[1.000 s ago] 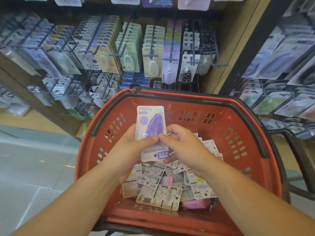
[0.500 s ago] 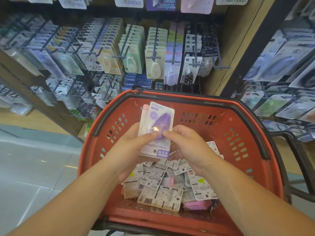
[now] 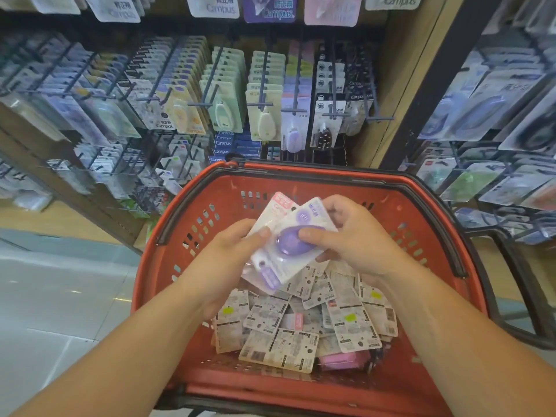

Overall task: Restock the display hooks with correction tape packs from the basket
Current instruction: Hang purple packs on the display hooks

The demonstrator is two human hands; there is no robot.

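The person is standing over the red basket (image 3: pixel 391 194) with both hands raised just above the heap of loose packs (image 3: pixel 301 323) lying face down in it. A second ago they were holding a single purple correction tape pack (image 3: pixel 288 245) upright between the two thumbs. Now that pack is tilting over to the right, and a pink pack (image 3: pixel 278 203) is fanning out from behind it, so there are at least two packs in the grip.

The left hand (image 3: pixel 225 260) is cupping the stack from below and from the left, with its thumb pressing on the card's front edge. The right hand (image 3: pixel 361 239) is shifting its hold. Its fingers are now curling over the top right corner of the purple pack, and its thumb is lying on the purple blister. Both hands are grasping the packs, and neither is free.

To me this looks like sorting: they seem to be peeling the purple pack away from the pink one so each colour can go to its own row. Nothing is heading for the display hooks (image 3: pixel 294 111) yet. The hook carrying matching purple packs is hanging straight ahead above the basket's far rim, well apart from the hands. Most of the stock is still waiting in the basket.
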